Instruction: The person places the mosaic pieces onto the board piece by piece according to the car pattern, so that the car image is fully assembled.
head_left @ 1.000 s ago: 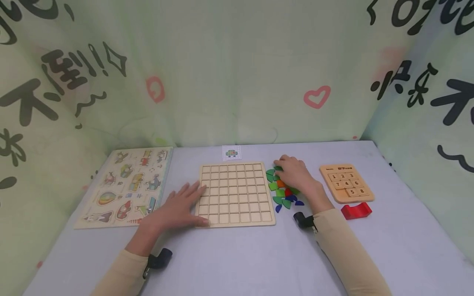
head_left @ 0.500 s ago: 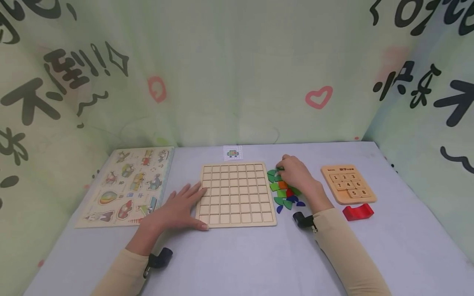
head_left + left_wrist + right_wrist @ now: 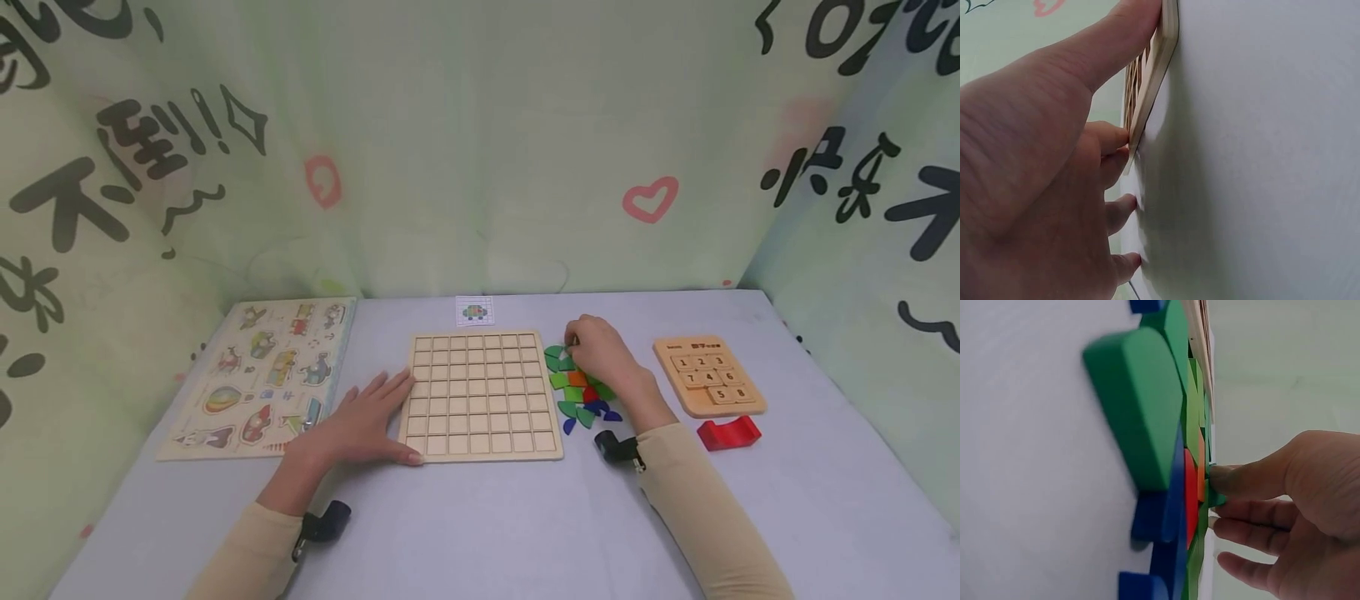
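Right hand grip: right hand [image 3: 600,357] rests curled on the pile of coloured pieces [image 3: 577,392]; thumb and fingertips [image 3: 1222,481] pinch a green piece [image 3: 1215,499] at the pile's far end.
Left hand grip: left hand [image 3: 360,425] lies flat with straight fingers, holding nothing; thumb and fingertips [image 3: 1116,134] press the left edge of the grid board [image 3: 480,393].
Pile: green, orange, red and blue flat shapes, just right of the grid board on the table [image 3: 487,517].
Grid board: wooden, empty square cells, between the two hands.
Pattern card [image 3: 474,311]: small, beyond the board; its picture too small to make out.
Number board [image 3: 708,375]: wooden tiles reading 1, 2, 3, 4, 5, 6, 7, 8; header print unreadable.
Red block [image 3: 727,433]: just in front of the number board.
Peg puzzle [image 3: 262,375]: vehicle pictures, at far left.
Backdrop [image 3: 480,150]: black brush writing, pink heart.
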`<state>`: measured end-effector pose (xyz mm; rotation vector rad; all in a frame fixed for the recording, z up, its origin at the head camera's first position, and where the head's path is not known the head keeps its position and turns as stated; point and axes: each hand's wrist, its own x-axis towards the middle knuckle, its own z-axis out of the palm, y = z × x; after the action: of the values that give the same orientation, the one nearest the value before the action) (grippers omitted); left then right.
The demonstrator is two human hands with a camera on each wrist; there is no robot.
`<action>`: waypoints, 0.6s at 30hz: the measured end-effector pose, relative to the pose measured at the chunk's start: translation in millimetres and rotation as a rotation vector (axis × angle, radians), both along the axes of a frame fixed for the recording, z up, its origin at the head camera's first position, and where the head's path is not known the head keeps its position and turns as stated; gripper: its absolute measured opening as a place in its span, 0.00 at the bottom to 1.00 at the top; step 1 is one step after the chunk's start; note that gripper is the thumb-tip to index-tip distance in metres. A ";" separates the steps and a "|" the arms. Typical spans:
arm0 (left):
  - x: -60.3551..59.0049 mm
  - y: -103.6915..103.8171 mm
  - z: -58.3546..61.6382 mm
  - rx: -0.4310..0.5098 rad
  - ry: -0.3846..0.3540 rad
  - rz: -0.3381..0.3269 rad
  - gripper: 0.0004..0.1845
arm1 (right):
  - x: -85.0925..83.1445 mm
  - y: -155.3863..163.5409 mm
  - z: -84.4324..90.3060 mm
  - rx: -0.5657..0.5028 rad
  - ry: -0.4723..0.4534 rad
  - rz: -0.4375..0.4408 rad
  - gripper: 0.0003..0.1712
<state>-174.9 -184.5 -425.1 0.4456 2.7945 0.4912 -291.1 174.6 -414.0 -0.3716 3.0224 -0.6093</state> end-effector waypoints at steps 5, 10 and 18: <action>-0.3 0.1 -0.8 0.007 -0.005 -0.001 0.66 | 1.5 1.5 1.5 -0.036 -0.044 -0.017 0.11; -1.4 -0.9 -3.4 0.007 -0.004 -0.003 0.67 | 3.3 0.6 3.7 -0.062 -0.039 -0.014 0.15; -1.3 -1.6 -2.6 0.012 -0.001 0.001 0.67 | 6.3 -9.5 12.2 -0.137 0.049 0.035 0.12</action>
<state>-176.2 -186.1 -427.8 0.4460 2.7924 0.5085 -284.8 165.1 -401.8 -0.4494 3.0215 -0.8192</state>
